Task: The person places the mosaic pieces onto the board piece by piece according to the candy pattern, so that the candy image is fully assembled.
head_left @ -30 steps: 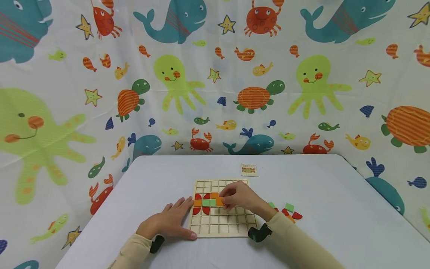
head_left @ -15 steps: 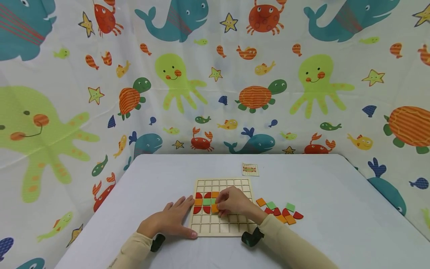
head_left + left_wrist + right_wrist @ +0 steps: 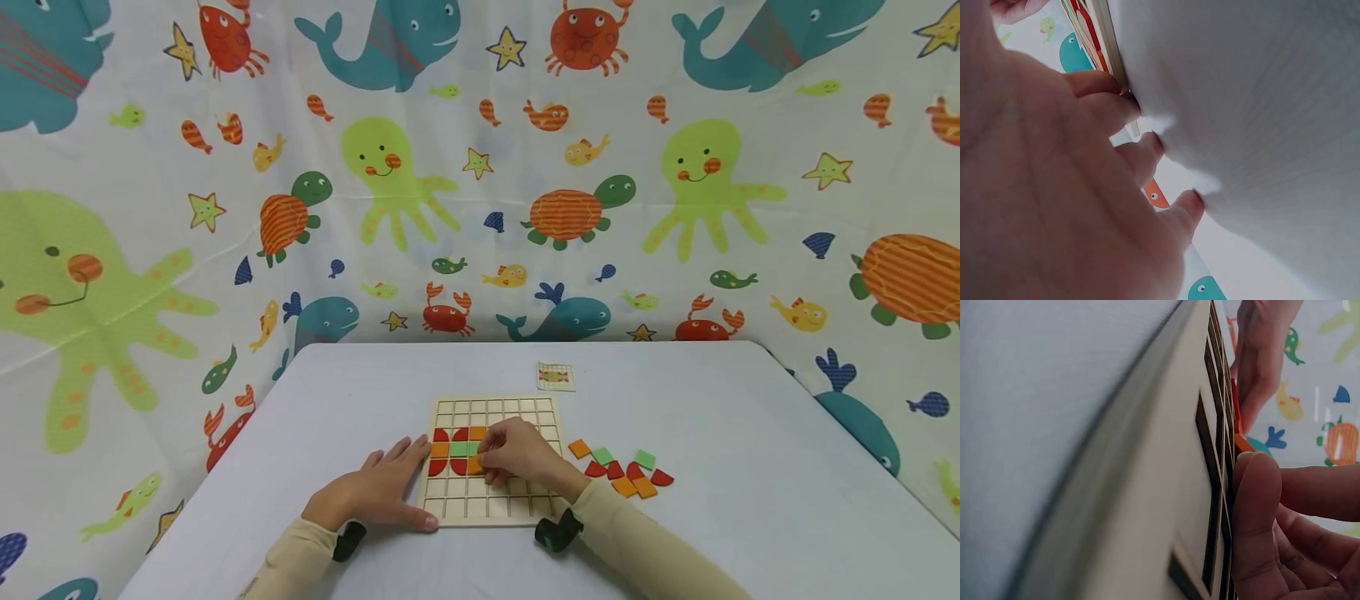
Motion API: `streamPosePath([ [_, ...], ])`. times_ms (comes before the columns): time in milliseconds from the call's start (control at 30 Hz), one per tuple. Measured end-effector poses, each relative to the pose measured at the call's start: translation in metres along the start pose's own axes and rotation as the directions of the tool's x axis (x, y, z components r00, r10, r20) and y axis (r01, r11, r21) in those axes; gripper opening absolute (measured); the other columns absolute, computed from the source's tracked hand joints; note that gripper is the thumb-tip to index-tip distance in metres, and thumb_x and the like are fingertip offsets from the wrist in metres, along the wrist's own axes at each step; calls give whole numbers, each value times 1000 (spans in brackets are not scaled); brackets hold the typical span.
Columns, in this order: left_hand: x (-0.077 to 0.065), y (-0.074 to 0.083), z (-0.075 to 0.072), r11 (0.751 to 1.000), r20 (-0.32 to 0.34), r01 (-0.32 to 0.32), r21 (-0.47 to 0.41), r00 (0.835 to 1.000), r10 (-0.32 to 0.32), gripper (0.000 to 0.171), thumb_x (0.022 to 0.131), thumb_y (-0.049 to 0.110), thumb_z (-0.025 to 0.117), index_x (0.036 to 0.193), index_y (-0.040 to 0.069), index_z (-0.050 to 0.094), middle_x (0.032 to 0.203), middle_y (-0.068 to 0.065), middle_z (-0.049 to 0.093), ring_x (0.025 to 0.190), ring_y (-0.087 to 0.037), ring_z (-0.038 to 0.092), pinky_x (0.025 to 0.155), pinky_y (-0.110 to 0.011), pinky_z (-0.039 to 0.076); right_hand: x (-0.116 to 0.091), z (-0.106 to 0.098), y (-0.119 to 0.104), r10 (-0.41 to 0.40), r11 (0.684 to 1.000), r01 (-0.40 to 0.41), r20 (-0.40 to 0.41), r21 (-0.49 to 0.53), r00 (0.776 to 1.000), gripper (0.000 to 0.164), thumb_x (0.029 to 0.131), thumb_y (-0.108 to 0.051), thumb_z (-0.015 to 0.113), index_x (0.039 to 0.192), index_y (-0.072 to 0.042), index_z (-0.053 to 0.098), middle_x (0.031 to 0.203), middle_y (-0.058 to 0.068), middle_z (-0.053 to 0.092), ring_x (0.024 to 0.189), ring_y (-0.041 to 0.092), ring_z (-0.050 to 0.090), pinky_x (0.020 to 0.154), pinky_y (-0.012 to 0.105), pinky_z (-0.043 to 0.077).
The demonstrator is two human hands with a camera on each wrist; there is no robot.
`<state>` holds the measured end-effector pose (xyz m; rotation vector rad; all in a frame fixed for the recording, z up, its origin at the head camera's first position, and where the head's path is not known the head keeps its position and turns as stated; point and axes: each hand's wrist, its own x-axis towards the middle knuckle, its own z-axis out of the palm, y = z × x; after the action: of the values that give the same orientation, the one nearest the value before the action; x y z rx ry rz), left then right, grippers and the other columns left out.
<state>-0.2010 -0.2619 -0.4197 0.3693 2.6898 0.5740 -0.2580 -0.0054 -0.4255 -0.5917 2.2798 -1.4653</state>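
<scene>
A wooden grid board (image 3: 495,510) lies on the table with several red, orange and green tiles in its left cells. My right hand (image 3: 528,454) pinches an orange square tile (image 3: 475,467) at a cell beside a red quarter-round tile (image 3: 458,467), below the green squares. In the right wrist view, thumb and forefinger meet at the orange tile (image 3: 1245,444), low against the board. My left hand (image 3: 375,493) rests with fingers spread along the board's left edge, its thumb at the near corner. The left wrist view shows its fingertips (image 3: 1190,203) on the table.
Loose tiles lie right of the board: green squares (image 3: 645,459), orange squares (image 3: 645,487) and red quarter-rounds (image 3: 662,477). A small pattern card (image 3: 555,377) sits behind the board. A curtain printed with sea animals (image 3: 570,221) hangs behind the table.
Over the past second my right hand has moved the orange tile left and nearer to me, from beside the green squares to the row below. The left hand has stayed in place.
</scene>
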Motion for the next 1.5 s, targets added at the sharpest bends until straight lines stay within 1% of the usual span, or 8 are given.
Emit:
streamPosePath([
  [167,2,-4,2,1000,-8,-27,-12,1000,27,130,73,76,84,167,3,31,174,-18,27,161,-45,14,123,-73,8,-1,2,2,-23,999,23,-9,-29,1000,5,98,-2,76,98,2,74,76,6,69,59,17,69,63,29,62],
  [333,2,-3,1,1000,1,-9,-8,1000,9,126,75,69,88,167,4,31,174,-17,26,161,-43,14,124,-72,8,-1,3,3,-43,995,41,-19,-95,999,6,97,-3,77,99,1,73,75,4,68,59,16,68,63,28,62],
  [467,1,-3,1,1000,-7,-19,-2,1000,19,128,74,72,86,167,4,31,174,-19,27,160,-45,14,123,-74,8,0,4,2,-55,990,51,-22,-129,998,6,96,-2,77,100,0,72,75,4,67,58,16,67,62,28,61],
  [567,2,-5,2,1000,0,-30,4,1000,30,129,75,75,83,168,4,29,175,-19,25,160,-46,13,123,-75,7,0,4,1,-65,988,61,-20,-140,998,7,96,0,77,98,-1,70,74,4,66,57,15,66,60,28,61],
  [833,-1,-1,0,1000,1,-20,-2,1000,20,124,77,66,88,167,2,31,174,-19,27,160,-45,15,123,-74,10,-2,4,0,-84,985,83,-1,-153,996,13,96,2,76,90,-4,66,74,5,66,56,15,66,58,29,60],
  [967,-2,2,0,1000,-8,13,14,1000,-13,120,77,59,91,167,5,33,174,-16,29,161,-42,17,124,-71,13,-2,-5,-1,-86,989,89,25,-120,996,10,97,0,76,92,-3,67,78,6,67,60,17,67,61,30,61],
  [1133,-1,2,0,999,-13,19,28,1000,-18,119,77,59,91,167,6,33,174,-15,29,161,-41,18,125,-70,14,-2,-24,-4,-107,989,109,27,-97,994,7,98,0,74,94,-2,68,80,6,67,63,18,67,62,33,62],
  [1500,-2,3,1,999,-14,12,37,1000,-12,119,78,59,91,167,5,33,174,-15,29,161,-41,18,124,-71,14,-9,-68,-1,-124,981,129,43,-146,991,6,100,-7,74,101,-1,72,88,11,71,74,25,70,70,40,63],
])
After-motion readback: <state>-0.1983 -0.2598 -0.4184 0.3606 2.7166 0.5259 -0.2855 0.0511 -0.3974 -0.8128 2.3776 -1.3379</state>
